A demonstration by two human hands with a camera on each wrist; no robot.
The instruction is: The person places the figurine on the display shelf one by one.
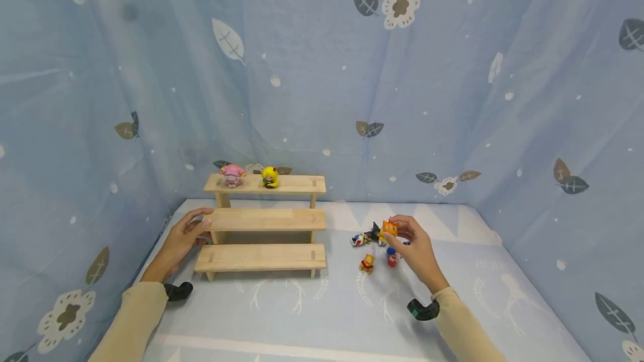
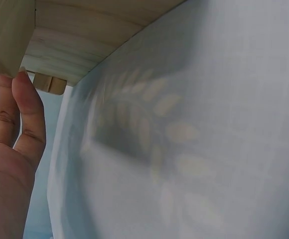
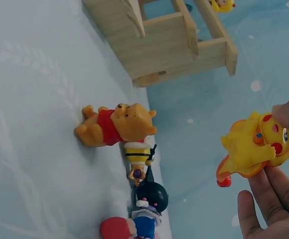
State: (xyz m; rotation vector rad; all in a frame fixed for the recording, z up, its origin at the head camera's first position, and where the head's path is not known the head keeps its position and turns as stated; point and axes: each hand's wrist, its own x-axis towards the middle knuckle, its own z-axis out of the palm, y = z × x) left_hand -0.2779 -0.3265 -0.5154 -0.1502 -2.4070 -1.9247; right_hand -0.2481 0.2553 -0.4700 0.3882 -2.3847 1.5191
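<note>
A three-step wooden display shelf (image 1: 266, 219) stands on the left of the cloth-covered table. My left hand (image 1: 178, 242) grips the left end of its middle step, the fingertips against the board's edge in the left wrist view. Raised above a group of small toys, my right hand (image 1: 415, 247) pinches a yellow figurine in an orange hood (image 3: 251, 147) between thumb and fingers. Just left of that hand stands a bear figurine in a red shirt (image 1: 367, 263). Close by are a blue-and-red figurine (image 1: 392, 257), a black pointed-eared figurine (image 1: 373, 232) and a white, red and blue one (image 1: 359, 239).
On the top step sit a pink figurine (image 1: 233, 176) at the left and a yellow-hooded figurine (image 1: 270, 177) nearer the middle. Blue patterned curtains (image 1: 322, 71) enclose the table (image 1: 302, 317) at the back and sides.
</note>
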